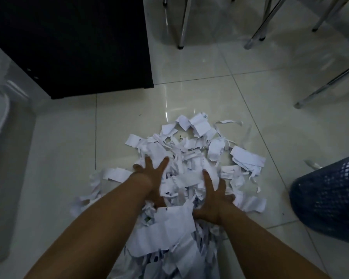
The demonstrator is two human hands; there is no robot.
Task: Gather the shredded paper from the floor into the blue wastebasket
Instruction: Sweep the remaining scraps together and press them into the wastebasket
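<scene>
White shredded paper [189, 168] lies heaped on the glossy pale tiled floor [65, 150], with torn strips and larger scraps spreading from the middle of the view down toward the bottom edge. Both bare forearms reach into the heap from below. The left hand [153, 178] presses on the left part of the pile with its fingers [161, 165] spread apart and nothing clamped in them; the right hand [214, 200] rests on the right part, also splayed flat, with paper lying between the two hands. At the right edge, just beside the outlying scraps and partly cut off, stands the blue wastebasket [330, 198] with its mesh wall; whether anything is inside it cannot be told. A black cabinet [73, 47] fills the upper left, and metal chair legs [181, 23] stand on the tiles at the top.
</scene>
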